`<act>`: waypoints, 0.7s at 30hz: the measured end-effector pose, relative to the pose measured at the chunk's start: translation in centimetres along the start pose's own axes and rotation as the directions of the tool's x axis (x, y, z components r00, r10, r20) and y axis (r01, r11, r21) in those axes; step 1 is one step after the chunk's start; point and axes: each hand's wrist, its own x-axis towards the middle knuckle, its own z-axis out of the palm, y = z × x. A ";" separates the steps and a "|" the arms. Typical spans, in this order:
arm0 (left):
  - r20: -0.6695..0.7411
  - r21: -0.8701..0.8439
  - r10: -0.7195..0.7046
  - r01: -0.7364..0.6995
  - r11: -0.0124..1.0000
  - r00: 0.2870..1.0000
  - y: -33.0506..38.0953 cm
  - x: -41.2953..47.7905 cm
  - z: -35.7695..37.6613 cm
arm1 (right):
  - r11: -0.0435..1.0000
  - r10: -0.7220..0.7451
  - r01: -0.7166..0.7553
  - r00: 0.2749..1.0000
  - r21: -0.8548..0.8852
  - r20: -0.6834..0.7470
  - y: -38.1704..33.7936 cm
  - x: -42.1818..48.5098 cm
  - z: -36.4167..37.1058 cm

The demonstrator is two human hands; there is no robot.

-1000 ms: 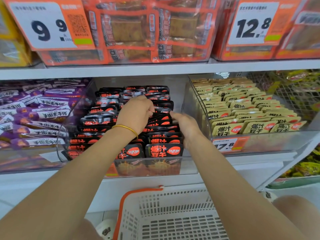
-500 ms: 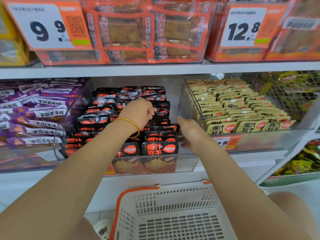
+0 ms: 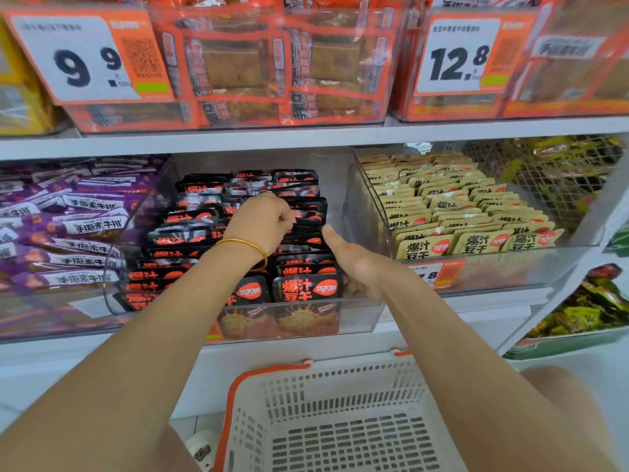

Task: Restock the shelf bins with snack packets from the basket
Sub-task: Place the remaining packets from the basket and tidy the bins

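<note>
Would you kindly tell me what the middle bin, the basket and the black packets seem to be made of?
Middle bin: clear rigid plastic, perhaps acrylic, glossy; its contents show through the walls.
Basket: white moulded plastic, matt, with slotted holes and an orange rim.
Black packets: likely glossy plastic film; light glints off them.

The black packets [image 3: 308, 289] carry red-orange characters and ovals — the purple packets [image 3: 85, 226] white bands with dark print. The tan packets [image 3: 476, 243] show black characters and red ovals. The basket [image 3: 340, 379] is white, slotted, orange-rimmed; the price cards [image 3: 85, 59] white on orange; the bangle [image 3: 250, 245] gold.
</note>
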 end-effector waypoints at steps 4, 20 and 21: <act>-0.047 0.028 0.002 -0.001 1.000 0.999 -1.3 -1.1 -1.6 | 0.997 -0.076 0.074 0.991 -0.024 -0.111 -0.8 0.3 -0.1; 0.368 0.338 -0.158 0.027 0.941 0.916 -3.5 -1.8 -1.0 | 0.983 -0.122 0.145 0.975 0.114 -0.186 -4.5 3.9 0.4; 0.353 0.325 -0.152 0.031 0.945 0.923 -3.5 -1.5 -1.2 | 0.984 -0.126 0.147 0.974 0.100 -0.186 -4.5 4.1 0.3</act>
